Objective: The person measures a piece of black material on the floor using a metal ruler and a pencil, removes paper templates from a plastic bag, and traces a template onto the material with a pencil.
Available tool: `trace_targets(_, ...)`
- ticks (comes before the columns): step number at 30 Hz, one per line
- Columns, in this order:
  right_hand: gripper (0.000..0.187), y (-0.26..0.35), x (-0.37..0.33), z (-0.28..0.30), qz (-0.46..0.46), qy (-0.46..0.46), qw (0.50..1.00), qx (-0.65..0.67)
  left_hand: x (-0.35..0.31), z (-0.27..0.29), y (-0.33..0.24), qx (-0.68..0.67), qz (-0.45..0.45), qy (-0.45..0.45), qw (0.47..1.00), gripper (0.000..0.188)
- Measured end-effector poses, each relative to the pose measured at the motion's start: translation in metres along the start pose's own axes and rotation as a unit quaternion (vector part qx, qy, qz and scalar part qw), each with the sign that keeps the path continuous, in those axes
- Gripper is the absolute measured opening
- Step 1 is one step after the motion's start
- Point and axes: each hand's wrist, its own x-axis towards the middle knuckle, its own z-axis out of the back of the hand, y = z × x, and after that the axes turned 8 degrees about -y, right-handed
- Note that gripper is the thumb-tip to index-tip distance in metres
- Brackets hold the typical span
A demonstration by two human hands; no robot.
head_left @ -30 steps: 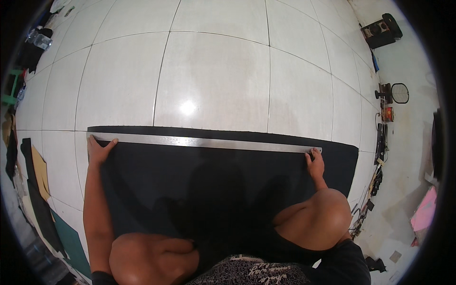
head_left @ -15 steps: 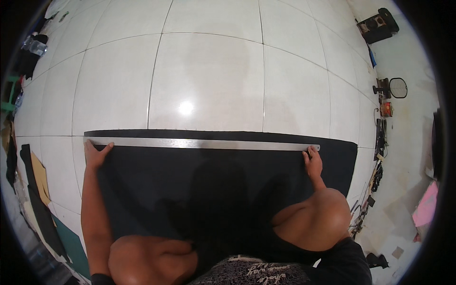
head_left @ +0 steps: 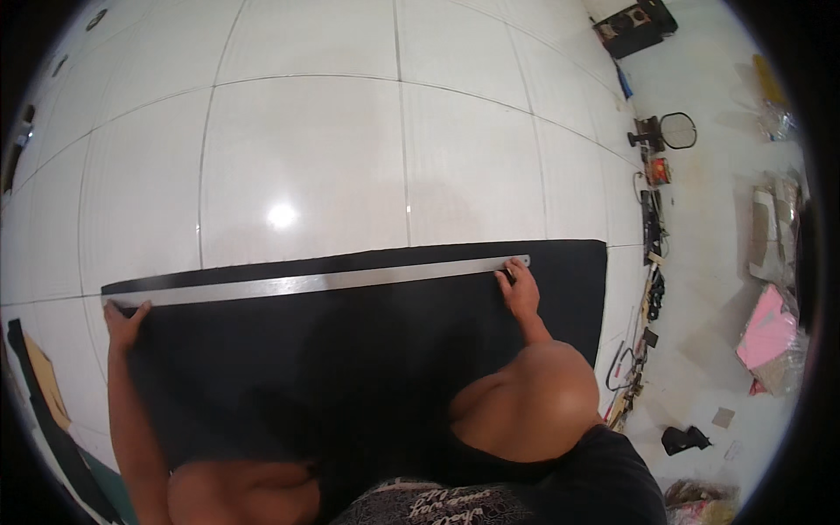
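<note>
Before the knees (head_left: 556,398) spreads a dull black sheet (head_left: 385,319). The left hand (head_left: 125,327), fingers splayed, and right hand (head_left: 523,296), fingers bent, grip unclear to me, touch a long, straight, gleaming silver ruler (head_left: 324,282) near its far edge.

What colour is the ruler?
The ruler is silver-grey, clearest in the head view.

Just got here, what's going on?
Someone has a ruler flat on a black sheet that lies on the tiled floor. The left hand is on the ruler's left end, the right hand near its right end. The ruler runs near the sheet's far edge and stops short of its right edge.
</note>
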Motion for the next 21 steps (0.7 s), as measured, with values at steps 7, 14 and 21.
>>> trace_targets(7,0.040,-0.028,0.036,0.024,-0.166,-0.146,0.971,0.089,0.005,0.002,-0.002,0.020,0.007,0.010,1.000,0.134)
trace_targets(14,0.039,-0.052,0.035,-0.007,-0.231,-0.144,0.896,0.352,0.003,0.006,-0.010,0.024,0.022,0.033,0.999,0.134)
trace_targets(21,0.022,-0.068,0.040,-0.016,-0.192,-0.127,0.938,0.257,0.003,0.015,-0.005,0.032,0.020,0.042,0.998,0.132)
